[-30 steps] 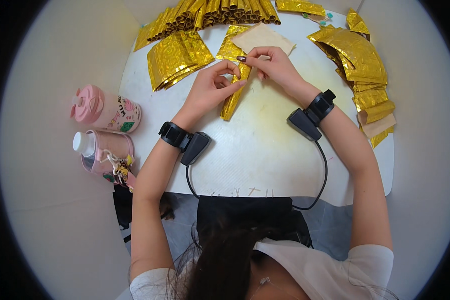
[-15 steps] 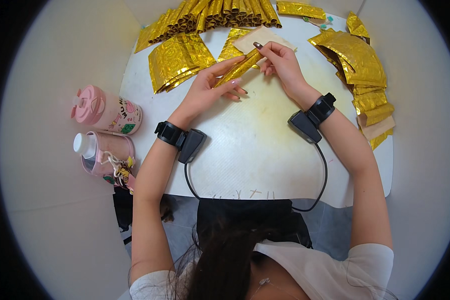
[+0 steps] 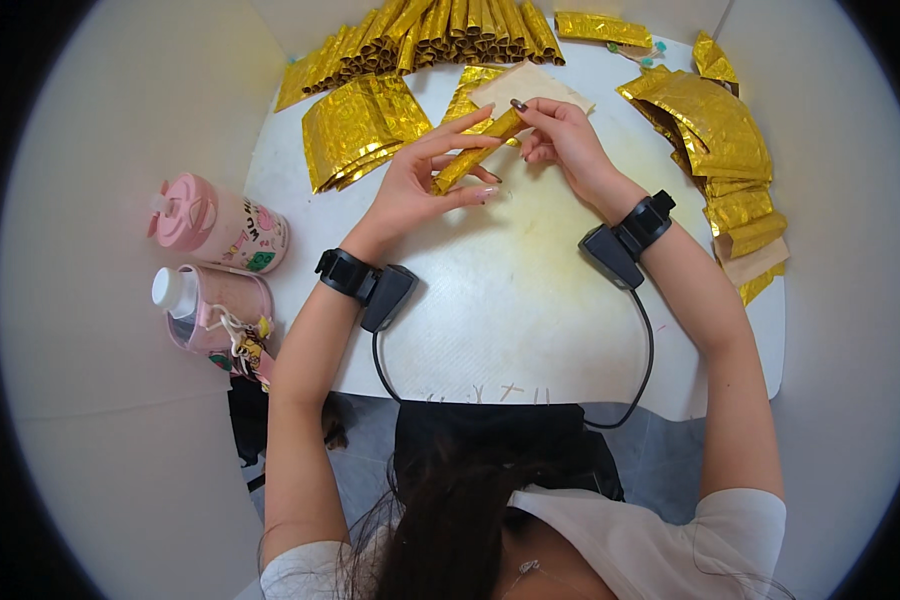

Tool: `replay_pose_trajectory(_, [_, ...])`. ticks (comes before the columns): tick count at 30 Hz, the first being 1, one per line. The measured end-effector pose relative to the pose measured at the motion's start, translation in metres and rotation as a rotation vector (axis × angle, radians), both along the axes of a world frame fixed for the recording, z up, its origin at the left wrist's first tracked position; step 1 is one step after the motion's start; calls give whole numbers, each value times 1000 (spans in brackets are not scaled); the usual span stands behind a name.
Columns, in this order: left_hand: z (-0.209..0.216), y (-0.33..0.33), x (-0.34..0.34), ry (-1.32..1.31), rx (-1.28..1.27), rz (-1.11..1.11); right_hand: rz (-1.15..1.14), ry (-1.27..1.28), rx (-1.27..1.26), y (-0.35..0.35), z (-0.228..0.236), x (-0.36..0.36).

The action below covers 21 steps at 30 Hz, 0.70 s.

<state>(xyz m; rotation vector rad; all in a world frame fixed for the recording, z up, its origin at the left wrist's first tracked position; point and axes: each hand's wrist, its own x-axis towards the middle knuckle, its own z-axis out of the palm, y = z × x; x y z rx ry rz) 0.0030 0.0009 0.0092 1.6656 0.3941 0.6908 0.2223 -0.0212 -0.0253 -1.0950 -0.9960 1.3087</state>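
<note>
A thin gold foil tube (image 3: 463, 167) slants between my hands above the far middle of the table. My right hand (image 3: 568, 140) pinches its upper end between thumb and fingers. Around the lower part are the loosely spread fingers of my left hand (image 3: 420, 180); one finger crosses over the tube, and the thumb stands away from it. Just beyond lie a beige paper sheet (image 3: 540, 85) and a flat gold foil piece (image 3: 467, 95), partly covered by that sheet. Left of them sits a stack of flat gold foil sheets (image 3: 360, 130).
Many rolled gold tubes (image 3: 450, 35) are piled along the back edge. More gold foil sheets (image 3: 715, 130) lie down the right side of the white table (image 3: 510, 310). Two pink drink containers (image 3: 235, 225) stand at the left. Black cables (image 3: 650, 350) run from my wristbands.
My left fingers have spread and loosened around the tube, with the thumb moving away from it. My right hand keeps its pinch and has shifted slightly nearer.
</note>
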Motion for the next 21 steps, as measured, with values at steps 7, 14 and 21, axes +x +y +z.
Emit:
replay_pose_trajectory(7, [-1, 2, -1, -127, -133, 223, 136, -218, -85, -6, 10, -11])
replay_pose_trajectory(14, [13, 2, -3, 45, -157, 289, 35, -189, 83, -17, 25, -22])
replay_pose_trajectory(21, [18, -6, -6, 39, -83, 45, 240, -125, 464, -32, 54, -41])
